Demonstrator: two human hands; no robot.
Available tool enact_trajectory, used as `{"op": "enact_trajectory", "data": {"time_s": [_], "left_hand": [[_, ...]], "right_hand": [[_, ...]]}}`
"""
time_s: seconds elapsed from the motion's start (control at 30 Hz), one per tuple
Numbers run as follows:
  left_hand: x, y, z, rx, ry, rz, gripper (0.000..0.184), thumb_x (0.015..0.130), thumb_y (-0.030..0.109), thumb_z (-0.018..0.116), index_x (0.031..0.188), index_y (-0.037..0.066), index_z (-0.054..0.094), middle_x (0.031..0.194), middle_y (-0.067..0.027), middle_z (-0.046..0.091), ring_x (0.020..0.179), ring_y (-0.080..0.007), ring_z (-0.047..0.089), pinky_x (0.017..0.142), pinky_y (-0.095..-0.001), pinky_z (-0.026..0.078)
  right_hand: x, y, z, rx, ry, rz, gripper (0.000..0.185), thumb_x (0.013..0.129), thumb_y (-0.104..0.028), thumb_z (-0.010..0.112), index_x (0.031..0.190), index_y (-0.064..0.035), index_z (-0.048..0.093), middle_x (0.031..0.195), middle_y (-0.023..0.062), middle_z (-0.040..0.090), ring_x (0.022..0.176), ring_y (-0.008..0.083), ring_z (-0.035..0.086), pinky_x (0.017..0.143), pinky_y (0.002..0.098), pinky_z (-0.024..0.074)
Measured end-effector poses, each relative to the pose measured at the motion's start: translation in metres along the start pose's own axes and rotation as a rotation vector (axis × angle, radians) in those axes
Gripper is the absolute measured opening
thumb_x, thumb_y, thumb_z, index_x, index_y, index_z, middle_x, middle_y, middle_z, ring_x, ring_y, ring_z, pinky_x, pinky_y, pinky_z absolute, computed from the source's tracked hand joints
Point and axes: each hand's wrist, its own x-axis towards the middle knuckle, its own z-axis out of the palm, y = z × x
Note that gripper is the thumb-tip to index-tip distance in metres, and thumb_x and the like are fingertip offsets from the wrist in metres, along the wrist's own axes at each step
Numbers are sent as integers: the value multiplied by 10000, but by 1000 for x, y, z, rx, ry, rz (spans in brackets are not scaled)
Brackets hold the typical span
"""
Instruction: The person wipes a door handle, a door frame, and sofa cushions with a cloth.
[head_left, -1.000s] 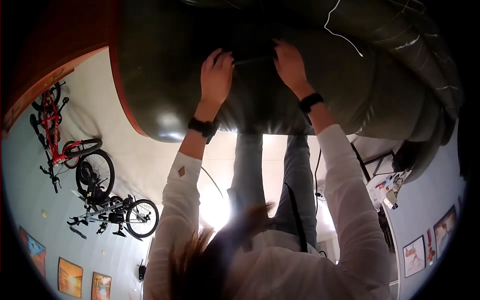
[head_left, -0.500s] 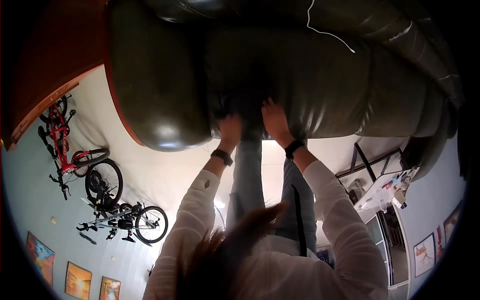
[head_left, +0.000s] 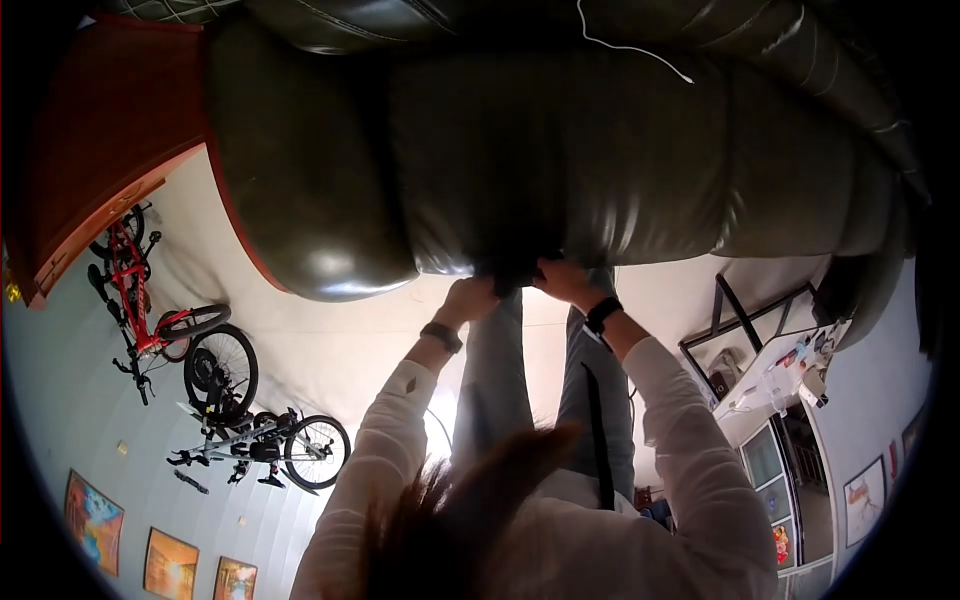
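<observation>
Between my two hands is a dark, soft-looking item [head_left: 516, 274], probably fabric, whose kind I cannot make out against the dark sofa. My left hand [head_left: 470, 300] is closed at its left side, fingers curled. At its right side my right hand [head_left: 566, 281] is closed too, with the thumb side toward the item. Both hands are in front of the seat edge of the dark green leather sofa [head_left: 480, 130], above my legs [head_left: 495, 350]. Each wrist wears a dark band.
A white cable [head_left: 640, 48] lies on the sofa. Red-brown wooden furniture [head_left: 120, 110] stands at the left, with a red bicycle [head_left: 130, 290] and a grey bicycle [head_left: 250, 440] below it in view. A white table [head_left: 770, 370] with small objects is at the right.
Both hands have drawn back from the sofa seat toward my body, with the dark item between them. Half a second ago the right fingers lay more outstretched; now they are curled in.
</observation>
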Motion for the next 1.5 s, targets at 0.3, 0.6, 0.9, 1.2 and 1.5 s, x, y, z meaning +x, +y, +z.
{"op": "enact_trajectory", "data": {"time_s": [0.3, 0.6, 0.9, 1.2, 1.5], "left_hand": [[13, -8, -42, -220, 310, -122, 337, 643, 242, 623, 920, 63, 558, 738, -138, 619, 742, -319, 599, 696, -409, 477], [16, 66, -58, -727, 560, 187, 428, 648, 238, 692, 998, 33, 558, 908, -149, 611, 831, -306, 592, 717, -377, 480], [37, 120, -77, -986, 370, 240, 314, 774, 86, 514, 1079, 12, 524, 944, -79, 600, 853, -169, 565, 749, -286, 455], [76, 159, -74, -1324, 264, 133, 322, 861, 239, 456, 1082, 16, 529, 946, -22, 556, 826, -114, 505, 693, -236, 404], [95, 160, -85, -1844, 82, 137, 415, 879, 402, 452, 1125, 71, 497, 1006, -20, 558, 884, -123, 529, 753, -266, 440]], "right_hand": [[23, -9, -56, 874, -38, -58, 366, 768, -240, 665, 997, -6, 502, 753, 48, 568, 637, 114, 527, 524, 255, 427], [2, -65, -109, 1266, -173, 145, 499, 784, -245, 655, 1176, -13, 449, 832, 38, 565, 617, 91, 549, 525, 224, 488], [-15, -5, -140, 1285, 261, -36, 273, 808, -172, 620, 996, -9, 509, 858, 21, 564, 754, 89, 544, 647, 215, 444], [-7, 23, -148, 1372, 560, 206, 345, 826, -282, 591, 1016, 0, 530, 943, 25, 542, 840, 135, 503, 738, 263, 414], [63, 44, -147, 531, 819, 108, 349, 834, -307, 550, 998, 0, 525, 823, 207, 587, 736, 379, 565, 631, 396, 452]]}}
